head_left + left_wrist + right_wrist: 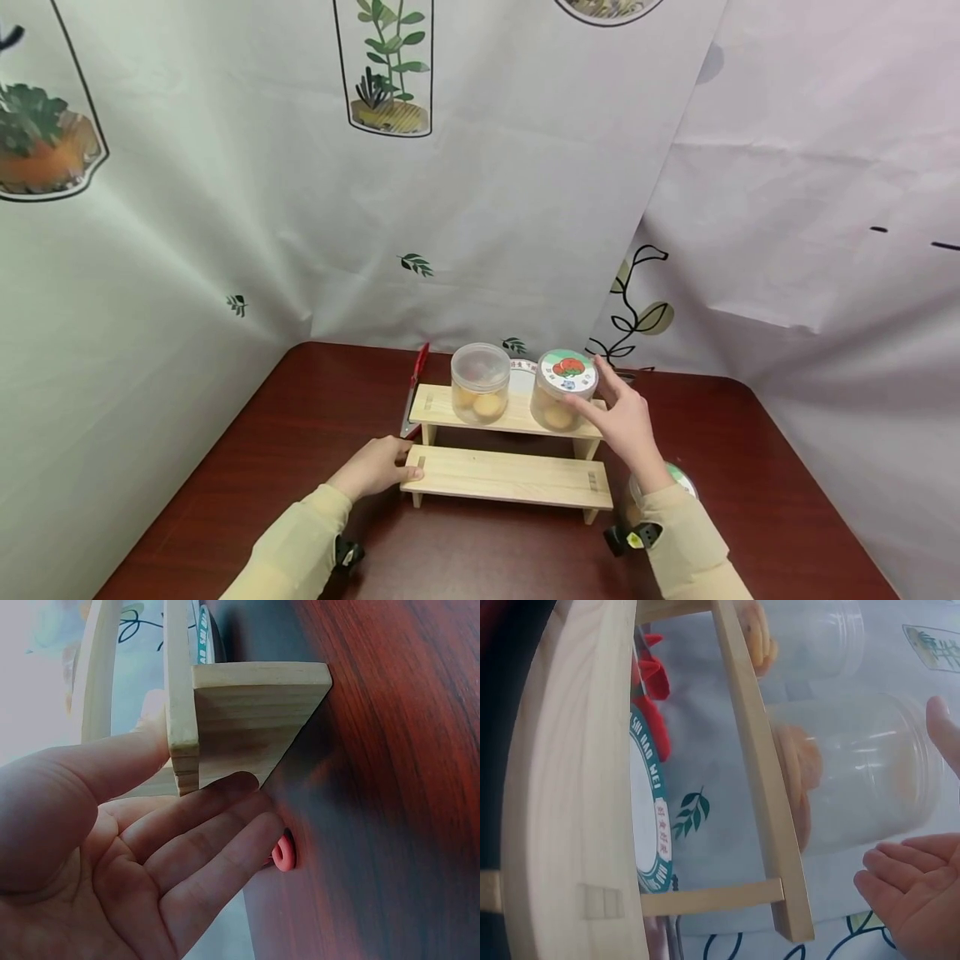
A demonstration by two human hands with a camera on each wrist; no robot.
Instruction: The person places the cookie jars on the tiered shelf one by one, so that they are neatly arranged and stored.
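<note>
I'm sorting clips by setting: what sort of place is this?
Probably a staged tabletop corner: white plant-printed sheets hang behind a dark red-brown wood-grained table, which bears a pale two-tier wooden shelf.

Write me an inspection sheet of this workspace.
Surface: dark red-brown tabletop.
Job's things: two-level wooden stand; plain jar and tomato-lidded jar at its upper level, round yellowish contents.
Clutter: plate behind the stand; red-handled tool left of it; third jar, partly hidden, to the right.
Hands: left hand holds the stand's lower left end; right hand at the tomato-lidded jar, grip unclear.
Cables: nothing seen.
Surroundings: plant-printed sheeting behind.
</note>
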